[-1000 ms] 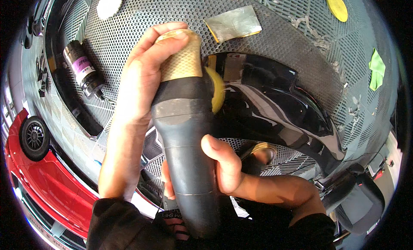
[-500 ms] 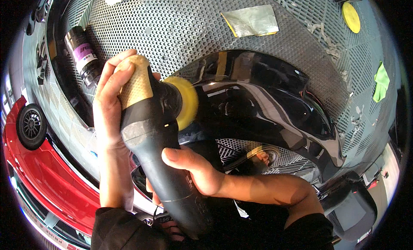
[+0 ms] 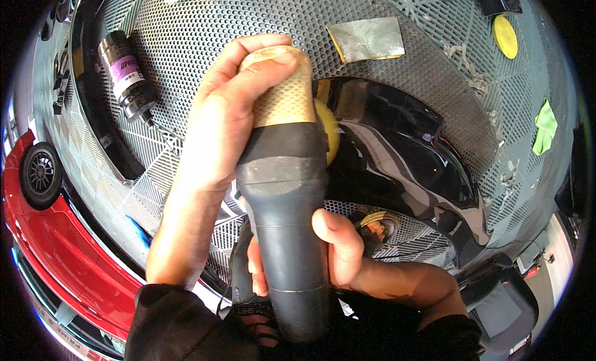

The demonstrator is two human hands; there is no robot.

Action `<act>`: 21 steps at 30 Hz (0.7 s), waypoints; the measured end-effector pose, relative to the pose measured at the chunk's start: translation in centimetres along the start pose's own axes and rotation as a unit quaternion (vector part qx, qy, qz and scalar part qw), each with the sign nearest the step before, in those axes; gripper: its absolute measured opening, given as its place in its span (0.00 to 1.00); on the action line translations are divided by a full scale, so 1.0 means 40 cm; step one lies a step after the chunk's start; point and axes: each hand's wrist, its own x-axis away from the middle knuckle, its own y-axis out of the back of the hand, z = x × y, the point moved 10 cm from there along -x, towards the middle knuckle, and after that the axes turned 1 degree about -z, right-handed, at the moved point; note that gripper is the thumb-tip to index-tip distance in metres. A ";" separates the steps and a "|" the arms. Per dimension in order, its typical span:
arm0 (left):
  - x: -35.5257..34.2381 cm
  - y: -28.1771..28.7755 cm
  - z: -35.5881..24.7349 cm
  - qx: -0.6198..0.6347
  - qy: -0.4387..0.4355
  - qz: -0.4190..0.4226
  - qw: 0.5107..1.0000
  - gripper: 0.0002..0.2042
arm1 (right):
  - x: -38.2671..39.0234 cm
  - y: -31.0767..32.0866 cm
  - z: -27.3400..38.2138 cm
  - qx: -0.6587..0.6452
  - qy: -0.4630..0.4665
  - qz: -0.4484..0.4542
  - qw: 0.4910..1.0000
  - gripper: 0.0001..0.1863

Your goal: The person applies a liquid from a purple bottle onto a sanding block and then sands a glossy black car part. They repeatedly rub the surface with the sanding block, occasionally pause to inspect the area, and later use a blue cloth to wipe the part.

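Both my hands hold a black power polisher (image 3: 282, 193) with a worn tan front grip. My left hand (image 3: 226, 109) wraps round that grip, thumb on top. Lower down, the fingers of my right hand (image 3: 341, 246) close around the dark body, thumb on its right side. A yellow foam pad (image 3: 328, 134) shows at the polisher's right, partly hidden behind the tool. It lies against or close to a glossy black curved car body panel (image 3: 397, 156); I cannot tell whether they touch.
On the perforated grey floor mat (image 3: 205, 19) lie a black bottle with a purple label (image 3: 127, 75), a silvery sheet (image 3: 369, 39), a yellow pad (image 3: 505, 37) and a green cloth (image 3: 545, 128). At left stands a red car (image 3: 56, 255); at lower right, a grey-topped stool (image 3: 506, 305).
Both hands have moved the polisher to the right and turned it more upright. The yellow pad has shifted right along the black panel and is now more hidden.
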 end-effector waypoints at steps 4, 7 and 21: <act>-0.004 0.084 -0.001 -0.040 0.006 -0.049 0.998 0.15 | -0.044 -0.013 -0.013 -0.021 -0.032 0.006 0.999 0.43; -0.011 0.138 0.001 0.037 0.015 -0.056 0.998 0.13 | -0.093 -0.026 -0.035 -0.097 -0.056 -0.016 0.994 0.36; -0.072 -0.019 0.018 0.020 0.030 0.036 0.999 0.12 | -0.033 -0.056 0.067 -0.106 0.054 -0.008 0.993 0.43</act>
